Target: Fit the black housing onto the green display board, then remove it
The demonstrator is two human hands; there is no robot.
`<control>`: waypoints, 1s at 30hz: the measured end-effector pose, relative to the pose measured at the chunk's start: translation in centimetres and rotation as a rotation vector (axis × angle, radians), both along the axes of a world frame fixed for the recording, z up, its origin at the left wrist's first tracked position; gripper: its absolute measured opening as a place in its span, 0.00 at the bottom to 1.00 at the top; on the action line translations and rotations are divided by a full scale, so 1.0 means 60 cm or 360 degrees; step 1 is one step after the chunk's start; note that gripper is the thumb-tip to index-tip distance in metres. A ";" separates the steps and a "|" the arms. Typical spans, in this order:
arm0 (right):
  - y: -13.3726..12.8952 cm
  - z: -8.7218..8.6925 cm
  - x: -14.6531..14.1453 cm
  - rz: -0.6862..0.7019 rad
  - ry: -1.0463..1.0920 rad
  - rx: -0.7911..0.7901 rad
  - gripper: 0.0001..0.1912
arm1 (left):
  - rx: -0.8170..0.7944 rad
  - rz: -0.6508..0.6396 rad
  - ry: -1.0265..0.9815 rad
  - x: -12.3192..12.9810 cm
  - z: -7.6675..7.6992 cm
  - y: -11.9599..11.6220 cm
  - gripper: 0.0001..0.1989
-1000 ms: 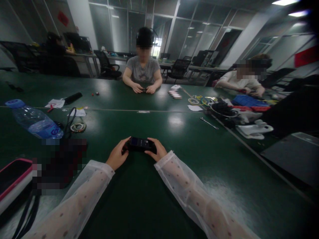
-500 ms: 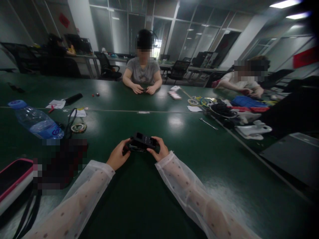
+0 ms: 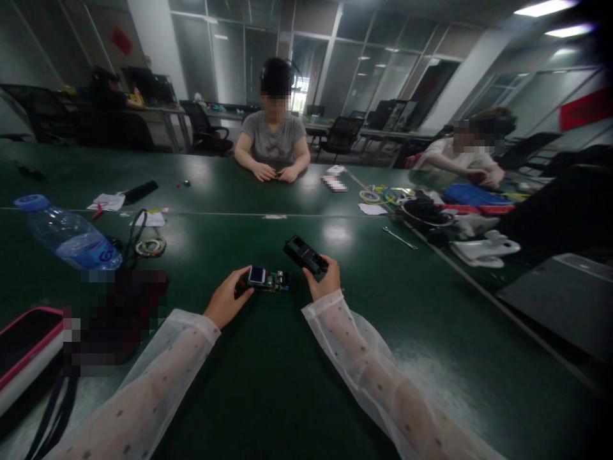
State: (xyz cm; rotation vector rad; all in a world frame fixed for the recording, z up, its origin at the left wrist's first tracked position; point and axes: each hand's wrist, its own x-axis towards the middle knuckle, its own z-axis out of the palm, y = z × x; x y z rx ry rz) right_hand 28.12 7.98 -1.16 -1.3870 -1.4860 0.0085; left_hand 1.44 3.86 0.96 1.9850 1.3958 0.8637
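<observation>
A green circuit board (image 3: 274, 281) with a small square screen at its left end is in my left hand (image 3: 228, 295), thumb and fingers closed on that end. Up and to the right of the board, my right hand (image 3: 325, 278) grips a black plastic cover (image 3: 305, 254) by its lower right end. The cover is tilted and has a rectangular window near its upper left end. Board and cover are apart, with a small gap of green table between them. Whether the board rests in a lower shell is hard to make out.
On the left of the green table (image 3: 268, 396) lie a water bottle (image 3: 71, 233), a pink-edged phone-like device (image 3: 31, 348) and a tape roll (image 3: 151, 246). A wrench (image 3: 399, 237), cables and a grey box (image 3: 565, 306) are on the right. Two people sit across.
The black cover has come off the circuit board. My right hand has moved it up and to the right, so the board and its screen now show. My left hand has stayed nearly still.
</observation>
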 end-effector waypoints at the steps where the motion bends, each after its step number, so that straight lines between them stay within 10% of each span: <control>1: 0.002 -0.003 0.003 -0.0029 -0.0016 -0.0017 0.25 | -0.0006 0.0003 -0.0003 0.000 0.000 0.000 0.27; 30: 0.001 -0.010 0.007 -0.0330 -0.0131 -0.0156 0.27 | -0.0005 0.0001 0.0010 0.000 -0.005 0.001 0.26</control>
